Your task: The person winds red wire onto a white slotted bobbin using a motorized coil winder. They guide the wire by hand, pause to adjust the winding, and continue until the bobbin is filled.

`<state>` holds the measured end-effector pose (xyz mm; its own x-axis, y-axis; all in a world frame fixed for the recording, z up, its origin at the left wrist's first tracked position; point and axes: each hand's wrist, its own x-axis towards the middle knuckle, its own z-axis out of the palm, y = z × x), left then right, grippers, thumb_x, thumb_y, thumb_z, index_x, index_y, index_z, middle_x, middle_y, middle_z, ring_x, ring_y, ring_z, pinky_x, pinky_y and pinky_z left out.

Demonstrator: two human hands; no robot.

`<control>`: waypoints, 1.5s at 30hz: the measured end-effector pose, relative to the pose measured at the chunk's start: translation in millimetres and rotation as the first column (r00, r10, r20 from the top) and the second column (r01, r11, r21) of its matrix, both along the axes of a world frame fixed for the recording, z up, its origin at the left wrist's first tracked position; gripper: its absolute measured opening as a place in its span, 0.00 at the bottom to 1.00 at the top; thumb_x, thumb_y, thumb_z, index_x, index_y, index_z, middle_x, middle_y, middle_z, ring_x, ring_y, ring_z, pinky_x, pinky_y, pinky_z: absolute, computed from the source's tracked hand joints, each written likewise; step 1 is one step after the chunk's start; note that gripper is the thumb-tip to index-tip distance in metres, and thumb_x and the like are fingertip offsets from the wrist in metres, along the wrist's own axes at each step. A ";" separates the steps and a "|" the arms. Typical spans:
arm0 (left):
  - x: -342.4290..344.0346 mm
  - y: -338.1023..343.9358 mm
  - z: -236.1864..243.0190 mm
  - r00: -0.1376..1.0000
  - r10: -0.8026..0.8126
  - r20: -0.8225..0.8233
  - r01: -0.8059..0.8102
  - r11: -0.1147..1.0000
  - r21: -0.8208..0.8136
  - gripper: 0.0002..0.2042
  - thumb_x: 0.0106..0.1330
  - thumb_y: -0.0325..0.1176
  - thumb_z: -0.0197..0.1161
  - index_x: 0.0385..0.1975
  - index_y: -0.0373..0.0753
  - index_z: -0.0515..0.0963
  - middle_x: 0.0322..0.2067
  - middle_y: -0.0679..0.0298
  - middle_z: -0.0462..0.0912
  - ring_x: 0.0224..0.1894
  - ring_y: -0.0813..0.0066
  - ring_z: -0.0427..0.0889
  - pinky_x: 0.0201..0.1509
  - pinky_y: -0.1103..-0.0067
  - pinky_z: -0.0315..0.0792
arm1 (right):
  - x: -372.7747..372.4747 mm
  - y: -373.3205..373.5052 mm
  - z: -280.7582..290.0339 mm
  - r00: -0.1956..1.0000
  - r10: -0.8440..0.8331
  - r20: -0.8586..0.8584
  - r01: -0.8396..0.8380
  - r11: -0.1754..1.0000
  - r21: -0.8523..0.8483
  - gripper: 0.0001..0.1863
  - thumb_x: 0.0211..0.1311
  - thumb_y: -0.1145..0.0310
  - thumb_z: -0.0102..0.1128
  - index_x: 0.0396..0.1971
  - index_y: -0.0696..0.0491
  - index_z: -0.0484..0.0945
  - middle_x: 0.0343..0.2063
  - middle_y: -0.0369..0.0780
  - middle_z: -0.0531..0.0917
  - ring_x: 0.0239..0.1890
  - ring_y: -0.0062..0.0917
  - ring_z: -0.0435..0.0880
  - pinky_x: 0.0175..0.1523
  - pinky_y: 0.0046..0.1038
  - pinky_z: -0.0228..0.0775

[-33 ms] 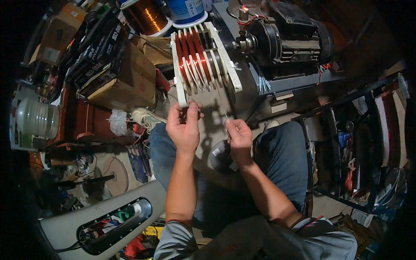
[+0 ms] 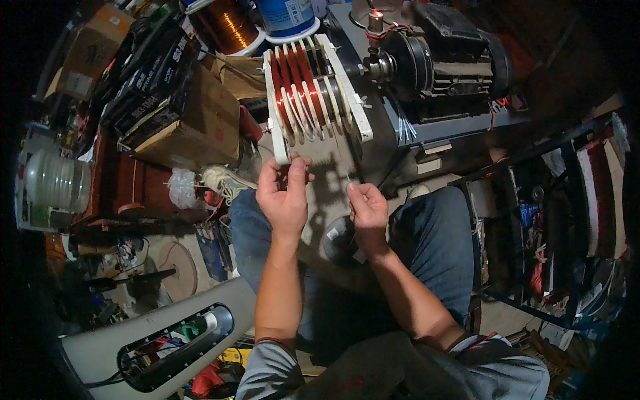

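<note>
My left hand (image 2: 288, 193) is closed at the lower left end of a white slotted winding frame (image 2: 359, 123), thumb upward on its end. Red enamelled wire coils (image 2: 291, 77) fill several slots of the frame; darker slots sit to their right. My right hand (image 2: 365, 210), below the frame's right end, pinches a thin pale piece (image 2: 349, 179), too small to make out clearly. Beneath and between my hands are a shadowed floor (image 2: 320, 180) and a dark round object (image 2: 337, 239) between my knees.
An electric motor (image 2: 453, 60) sits on a dark machine (image 2: 427, 133) at upper right. Copper wire spool (image 2: 227, 27), blue container (image 2: 283, 13) and boxes (image 2: 187, 133) crowd the upper left. A metal rack (image 2: 543, 233) stands right; a grey panel (image 2: 87, 350) lies lower left.
</note>
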<state>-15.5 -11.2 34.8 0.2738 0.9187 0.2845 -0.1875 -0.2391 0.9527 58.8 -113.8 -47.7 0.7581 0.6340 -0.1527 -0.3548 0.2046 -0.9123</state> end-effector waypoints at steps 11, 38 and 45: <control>-0.9 0.7 -2.4 0.980 -0.041 -0.197 0.062 0.993 0.098 0.08 0.69 0.32 0.55 0.39 0.33 0.76 0.32 0.62 0.80 0.29 0.81 0.77 0.32 0.83 0.73 | 3.1 2.1 16.0 0.995 0.010 0.099 -0.009 1.000 -0.017 0.08 0.66 0.68 0.54 0.28 0.54 0.74 0.17 0.26 0.69 0.18 0.07 0.61 0.22 0.14 0.51; 25.2 -33.3 -38.3 0.876 -0.362 -0.320 0.278 0.919 -0.279 0.16 0.72 0.36 0.49 0.35 0.29 0.79 0.29 0.63 0.83 0.33 0.82 0.77 0.39 0.82 0.73 | 4.9 5.2 19.4 0.999 0.037 0.009 -0.037 0.995 0.089 0.09 0.68 0.69 0.50 0.27 0.55 0.73 0.20 0.29 0.73 0.20 0.08 0.65 0.25 0.13 0.56; 25.8 -30.9 -50.8 0.889 -0.342 -0.304 0.275 0.930 -0.242 0.16 0.72 0.37 0.49 0.35 0.29 0.79 0.29 0.64 0.82 0.32 0.83 0.77 0.38 0.83 0.73 | 4.2 5.8 23.5 0.999 0.030 -0.023 -0.028 0.996 0.090 0.09 0.68 0.70 0.51 0.27 0.55 0.73 0.19 0.29 0.73 0.20 0.08 0.65 0.24 0.14 0.55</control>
<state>10.3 -42.0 -16.0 0.5999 0.7989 -0.0438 0.1158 -0.0326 0.9927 63.0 -108.0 -24.2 0.7357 0.6679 -0.1129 -0.3841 0.2739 -0.8817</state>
